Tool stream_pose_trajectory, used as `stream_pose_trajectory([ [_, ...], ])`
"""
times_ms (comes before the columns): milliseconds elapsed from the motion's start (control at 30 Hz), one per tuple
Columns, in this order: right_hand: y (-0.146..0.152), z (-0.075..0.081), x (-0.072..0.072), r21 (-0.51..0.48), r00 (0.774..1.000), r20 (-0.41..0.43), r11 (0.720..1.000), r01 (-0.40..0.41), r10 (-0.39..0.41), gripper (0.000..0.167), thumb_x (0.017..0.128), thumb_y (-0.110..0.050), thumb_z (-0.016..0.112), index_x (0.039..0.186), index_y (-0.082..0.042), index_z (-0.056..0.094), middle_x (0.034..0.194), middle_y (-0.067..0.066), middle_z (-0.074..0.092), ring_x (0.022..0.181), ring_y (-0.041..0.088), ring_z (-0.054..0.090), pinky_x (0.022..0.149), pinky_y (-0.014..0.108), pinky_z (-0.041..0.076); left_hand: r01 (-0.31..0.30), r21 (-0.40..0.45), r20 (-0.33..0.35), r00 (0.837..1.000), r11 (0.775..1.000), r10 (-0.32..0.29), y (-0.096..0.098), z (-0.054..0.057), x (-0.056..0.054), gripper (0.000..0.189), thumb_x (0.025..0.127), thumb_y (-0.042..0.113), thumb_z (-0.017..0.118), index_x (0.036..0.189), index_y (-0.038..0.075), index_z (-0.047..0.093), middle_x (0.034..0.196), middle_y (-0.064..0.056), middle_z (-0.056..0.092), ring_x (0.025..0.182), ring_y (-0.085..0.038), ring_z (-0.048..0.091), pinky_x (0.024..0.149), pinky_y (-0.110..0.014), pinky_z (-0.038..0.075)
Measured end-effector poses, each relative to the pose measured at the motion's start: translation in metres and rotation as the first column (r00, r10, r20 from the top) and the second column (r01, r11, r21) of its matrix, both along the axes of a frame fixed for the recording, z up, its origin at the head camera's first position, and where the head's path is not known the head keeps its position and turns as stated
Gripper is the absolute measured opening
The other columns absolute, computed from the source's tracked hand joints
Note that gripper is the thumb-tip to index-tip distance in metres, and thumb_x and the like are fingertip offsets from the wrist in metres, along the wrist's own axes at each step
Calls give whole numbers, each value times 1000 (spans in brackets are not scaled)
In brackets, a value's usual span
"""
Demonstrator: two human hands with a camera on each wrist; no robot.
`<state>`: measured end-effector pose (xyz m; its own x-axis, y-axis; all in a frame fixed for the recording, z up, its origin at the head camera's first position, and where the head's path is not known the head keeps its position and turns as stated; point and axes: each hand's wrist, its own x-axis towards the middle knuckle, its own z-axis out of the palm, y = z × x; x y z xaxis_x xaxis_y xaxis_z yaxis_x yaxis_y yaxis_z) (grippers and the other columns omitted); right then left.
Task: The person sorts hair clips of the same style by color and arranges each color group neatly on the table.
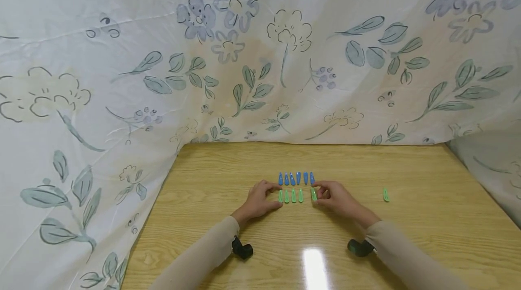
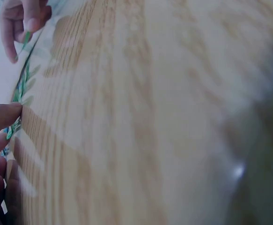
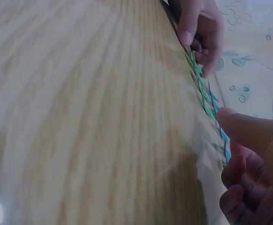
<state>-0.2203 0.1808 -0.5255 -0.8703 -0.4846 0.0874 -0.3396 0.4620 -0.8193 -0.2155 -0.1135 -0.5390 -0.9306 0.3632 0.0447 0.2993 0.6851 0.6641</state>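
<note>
On the wooden table lie two rows of snap hair clips, several blue hair clips [image 1: 298, 178] behind several green hair clips [image 1: 294, 196]. At the left end of the green row, my left hand [image 1: 260, 198] has its thumb and index fingertips at the two ends of the leftmost green clip [image 1: 280, 196]. To the right of that row, my right hand [image 1: 334, 197] pinches another green hair clip [image 1: 314, 195] between thumb and fingers. In the left wrist view this held clip [image 2: 26, 38] hangs from the right fingertips.
A single green hair clip [image 1: 386, 195] lies apart on the right side of the table [image 1: 419, 235]. Floral cloth [image 1: 252, 77] hangs behind the table and along its sides. Black wrist devices [image 1: 243, 249] sit at both sleeve cuffs.
</note>
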Motion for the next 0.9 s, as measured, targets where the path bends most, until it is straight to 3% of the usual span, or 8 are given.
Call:
stream_pose_trajectory([
  [200,-9,-5,0,7,1000,-8,1000,-11,12,52,84,-3,78,131,12,59,81,4,61,64,3,50,57,19,42,0,-10,4,1000,1000,0,-1,-3,0,48,86,34,79,131,23,67,113,0,59,100,-14,48,92,-39,29],
  [500,-17,-6,1,83,998,-42,995,57,-54,51,84,-7,80,130,5,62,79,0,61,67,5,51,63,21,41,-11,1,3,1000,1000,11,0,-3,0,48,86,34,79,131,24,67,113,1,59,101,-14,49,91,-38,29],
  [900,-18,-7,3,92,995,-54,992,83,-79,51,82,-9,83,128,5,63,77,0,59,70,7,51,65,22,40,-9,1,-8,1000,1000,9,1,-1,2,48,85,35,80,130,23,68,113,-1,60,102,-17,50,91,-41,30],
])
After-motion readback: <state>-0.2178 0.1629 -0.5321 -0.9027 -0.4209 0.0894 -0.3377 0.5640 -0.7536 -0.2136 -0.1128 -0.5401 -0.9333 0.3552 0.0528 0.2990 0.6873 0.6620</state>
